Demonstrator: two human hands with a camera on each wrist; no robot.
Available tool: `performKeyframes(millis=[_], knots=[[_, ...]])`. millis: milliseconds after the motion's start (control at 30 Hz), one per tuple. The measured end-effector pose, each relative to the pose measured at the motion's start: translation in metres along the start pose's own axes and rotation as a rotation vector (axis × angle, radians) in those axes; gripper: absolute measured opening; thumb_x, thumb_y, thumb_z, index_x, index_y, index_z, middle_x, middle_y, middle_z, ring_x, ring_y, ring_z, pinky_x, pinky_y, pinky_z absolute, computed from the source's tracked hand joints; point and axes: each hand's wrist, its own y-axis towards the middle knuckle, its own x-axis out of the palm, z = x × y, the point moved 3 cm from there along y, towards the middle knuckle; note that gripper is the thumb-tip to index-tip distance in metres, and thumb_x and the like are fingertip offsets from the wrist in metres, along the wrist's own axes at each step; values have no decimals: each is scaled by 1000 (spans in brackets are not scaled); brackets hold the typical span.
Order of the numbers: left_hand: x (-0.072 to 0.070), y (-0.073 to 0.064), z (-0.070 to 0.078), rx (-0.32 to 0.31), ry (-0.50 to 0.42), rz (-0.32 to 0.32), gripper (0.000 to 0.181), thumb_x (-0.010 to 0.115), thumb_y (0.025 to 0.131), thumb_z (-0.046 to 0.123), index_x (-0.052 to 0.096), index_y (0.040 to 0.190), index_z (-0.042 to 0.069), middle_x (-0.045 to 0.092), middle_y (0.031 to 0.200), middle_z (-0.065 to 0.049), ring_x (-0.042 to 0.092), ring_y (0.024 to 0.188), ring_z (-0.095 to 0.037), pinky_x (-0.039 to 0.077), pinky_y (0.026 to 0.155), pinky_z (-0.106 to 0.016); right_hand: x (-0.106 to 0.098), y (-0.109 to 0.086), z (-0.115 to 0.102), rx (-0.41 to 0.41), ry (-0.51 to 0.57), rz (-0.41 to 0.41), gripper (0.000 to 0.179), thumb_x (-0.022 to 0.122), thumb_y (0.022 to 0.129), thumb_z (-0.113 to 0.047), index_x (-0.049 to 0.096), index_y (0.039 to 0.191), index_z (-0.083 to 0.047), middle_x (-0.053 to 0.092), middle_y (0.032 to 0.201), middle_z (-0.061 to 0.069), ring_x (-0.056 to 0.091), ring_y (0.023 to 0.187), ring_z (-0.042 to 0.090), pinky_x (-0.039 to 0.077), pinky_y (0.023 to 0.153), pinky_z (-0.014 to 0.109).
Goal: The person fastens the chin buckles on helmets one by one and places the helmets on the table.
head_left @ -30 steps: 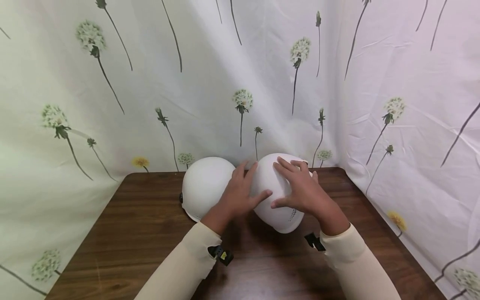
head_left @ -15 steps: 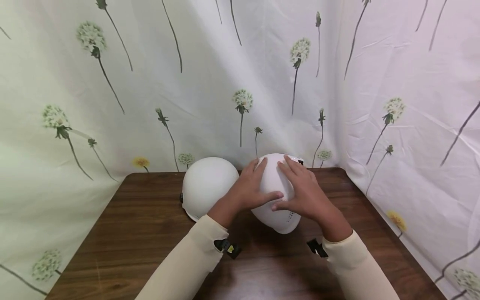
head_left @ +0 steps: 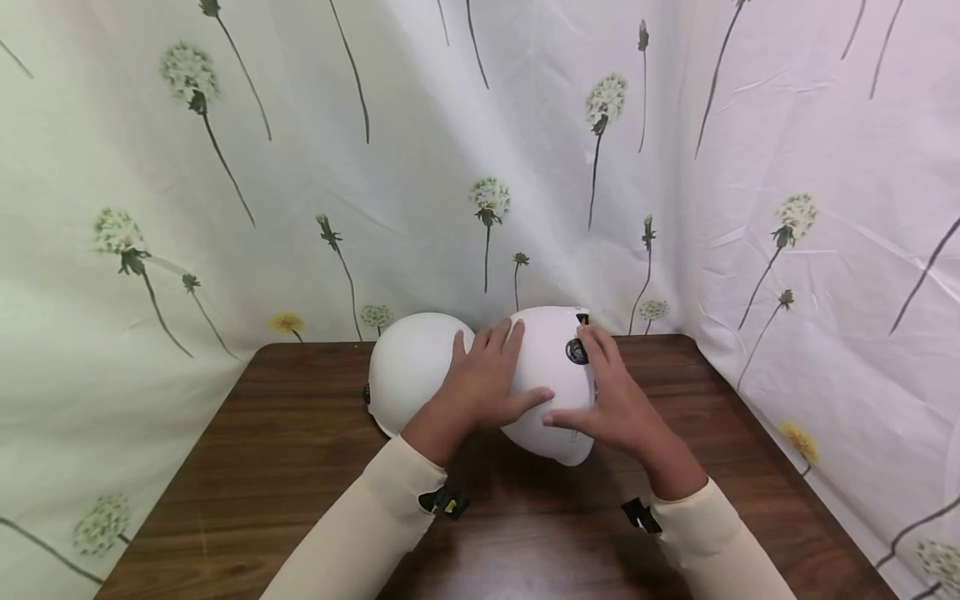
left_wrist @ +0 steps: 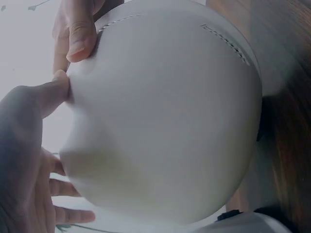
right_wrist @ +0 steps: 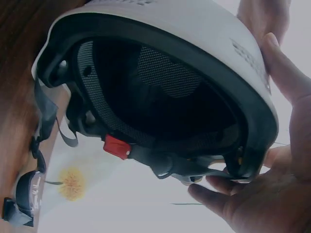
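Note:
A white helmet (head_left: 547, 358) lies tilted at the right on the table, with its dark lined opening turned toward the right wrist camera. My right hand (head_left: 622, 408) grips it near its rim, thumb on the shell and fingers by the edge. Against the shell's left side my left hand (head_left: 483, 387) rests with spread, mostly straight fingers and thumb. A round black disc (head_left: 577, 351) shows on the shell. In the right wrist view, straps with a red buckle (right_wrist: 116, 146) hang across the opening. A second white helmet (head_left: 408, 367) sits dome up, partly behind my left hand.
The brown wooden table (head_left: 292, 450) reaches back to a white curtain (head_left: 420, 192) printed with flowers, which also runs along the right side. Black camera straps sit at both cuffs.
The right helmet has turned, bringing its black disc and rim into view. My right hand has slid from the top of the shell to its right edge; my left hand has shifted slightly left.

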Motion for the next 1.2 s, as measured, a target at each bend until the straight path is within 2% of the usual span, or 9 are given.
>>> performKeyframes(millis=[100, 300, 467, 667, 767, 900, 1000, 1100, 1200], knots=[[0, -2, 1, 6, 37, -4, 112, 52, 97, 86, 19, 176, 15, 31, 179, -15, 38, 162, -37, 14, 128, -82, 2, -1, -2, -11, 2, 5, 137, 103, 71, -52, 24, 174, -10, 20, 178, 19, 45, 152, 41, 51, 113, 63], [-1, -5, 4, 15, 12, -8, 113, 55, 94, 87, 15, 178, 23, 31, 176, -22, 40, 161, -41, 7, 127, -84, 7, -2, -4, -20, 0, 1, 139, 102, 71, -56, 21, 175, -12, 20, 178, 13, 46, 152, 38, 53, 114, 61], [1, -10, 4, 12, 3, 29, 113, 61, 92, 85, 22, 176, 22, 35, 174, -25, 44, 157, -45, 6, 125, -86, 10, -4, -2, -77, 9, 28, 140, 104, 69, -52, 22, 175, -10, 23, 177, 13, 45, 154, 37, 52, 115, 60], [8, -18, 1, 26, -70, 89, 112, 67, 92, 80, 27, 174, 17, 39, 170, -28, 52, 148, -49, 8, 123, -89, 13, -3, -1, -176, 27, 56, 141, 106, 65, -49, 27, 173, -7, 27, 175, 14, 43, 155, 35, 51, 116, 59], [15, -22, -1, 31, -115, 111, 112, 69, 92, 78, 28, 173, 13, 41, 168, -28, 52, 149, -48, 11, 122, -89, 15, -3, -3, -234, -29, 66, 140, 106, 64, -50, 30, 172, -5, 32, 173, 17, 42, 154, 38, 50, 116, 62], [29, -26, -4, 57, -187, 116, 113, 69, 94, 75, 25, 174, 8, 44, 165, -30, 46, 155, -45, 13, 126, -85, 21, -3, -5, -281, -141, 62, 134, 103, 68, -53, 31, 172, -7, 36, 171, 20, 43, 154, 41, 38, 120, 76], [38, -28, -5, 86, -222, 117, 112, 68, 97, 72, 21, 174, 5, 46, 163, -31, 44, 156, -44, 15, 127, -83, 25, -4, -5, -307, -180, 45, 128, 102, 73, -50, 31, 171, -8, 39, 170, 19, 45, 155, 40, 29, 121, 84], [43, -29, -6, 92, -226, 121, 109, 65, 99, 70, 20, 174, 4, 46, 163, -31, 44, 157, -44, 16, 127, -83, 29, -5, -6, -330, -197, 49, 124, 101, 76, -46, 31, 171, -8, 41, 169, 18, 47, 153, 39, 30, 119, 85], [43, -28, -6, 70, -227, 127, 105, 64, 100, 70, 24, 173, 5, 43, 166, -30, 41, 159, -44, 14, 128, -82, 31, -4, -6, -341, -199, 63, 126, 102, 75, -43, 29, 172, -7, 41, 168, 19, 47, 153, 40, 31, 119, 85]])
